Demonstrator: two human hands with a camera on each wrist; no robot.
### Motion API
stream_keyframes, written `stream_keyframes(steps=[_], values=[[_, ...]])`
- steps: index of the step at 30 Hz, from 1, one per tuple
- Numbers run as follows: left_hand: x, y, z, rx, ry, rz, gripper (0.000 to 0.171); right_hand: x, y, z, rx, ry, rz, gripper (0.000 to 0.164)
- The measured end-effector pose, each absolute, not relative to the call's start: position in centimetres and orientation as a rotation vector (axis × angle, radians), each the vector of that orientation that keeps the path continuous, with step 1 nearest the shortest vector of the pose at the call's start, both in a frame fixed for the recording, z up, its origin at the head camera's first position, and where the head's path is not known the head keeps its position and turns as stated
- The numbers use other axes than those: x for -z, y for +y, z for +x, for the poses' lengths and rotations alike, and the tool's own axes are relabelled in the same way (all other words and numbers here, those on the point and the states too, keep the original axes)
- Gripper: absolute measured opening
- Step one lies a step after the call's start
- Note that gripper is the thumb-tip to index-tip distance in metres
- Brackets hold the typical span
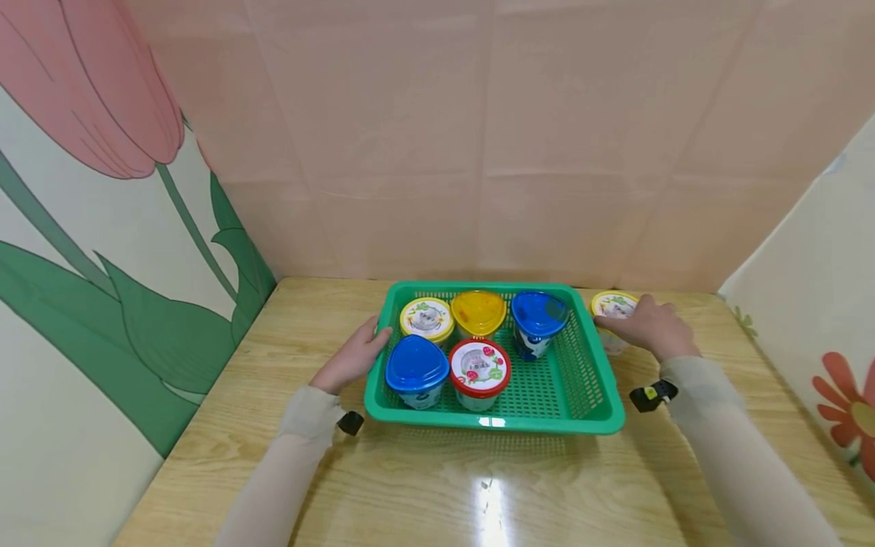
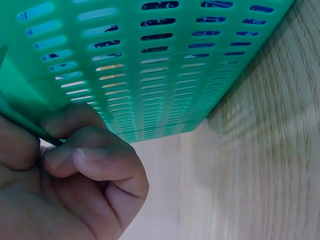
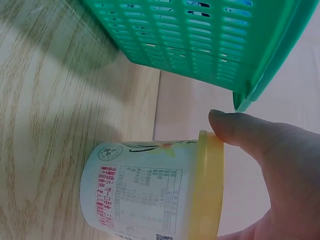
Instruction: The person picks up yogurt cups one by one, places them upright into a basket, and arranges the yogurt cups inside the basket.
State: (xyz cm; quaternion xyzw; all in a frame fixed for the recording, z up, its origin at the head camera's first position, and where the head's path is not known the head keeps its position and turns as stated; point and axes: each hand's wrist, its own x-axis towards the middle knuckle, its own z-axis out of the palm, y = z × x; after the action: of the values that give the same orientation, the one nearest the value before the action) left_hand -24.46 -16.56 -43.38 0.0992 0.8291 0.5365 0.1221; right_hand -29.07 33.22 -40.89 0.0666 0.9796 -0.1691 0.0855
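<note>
A green plastic basket (image 1: pixel 547 425) stands on the wooden table. My left hand (image 1: pixel 352 357) grips its left rim, the fingers curled round the edge in the left wrist view. To the right of the basket, my right hand (image 1: pixel 652 328) holds a white cup with a yellow-edged lid (image 3: pixel 145 187) by the lid, thumb on the near side; the other fingers are mostly hidden. Inside the basket are a yellow-rimmed cup (image 1: pixel 427 317), a yellow-lidded cup (image 1: pixel 478 311), two blue-lidded cups (image 1: pixel 540 311) and a red-rimmed cup (image 1: pixel 480 366) with strawberries on its lid.
The wooden table (image 1: pixel 410 486) runs back to a pink-covered wall (image 1: pixel 410 152). Flower-patterned walls rise at the left and right. The basket's front right part shows its bare slotted floor (image 1: pixel 540 391).
</note>
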Motion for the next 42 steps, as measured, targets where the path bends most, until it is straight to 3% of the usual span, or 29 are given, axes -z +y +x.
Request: stream_keyframes(steps=[42], values=[[43.1, -16.5, -24.2, -1.599, 2.381, 0.331, 0.052, 40.2, 33.4, -28.3, 0.510, 2.850, 0.190, 0.118]])
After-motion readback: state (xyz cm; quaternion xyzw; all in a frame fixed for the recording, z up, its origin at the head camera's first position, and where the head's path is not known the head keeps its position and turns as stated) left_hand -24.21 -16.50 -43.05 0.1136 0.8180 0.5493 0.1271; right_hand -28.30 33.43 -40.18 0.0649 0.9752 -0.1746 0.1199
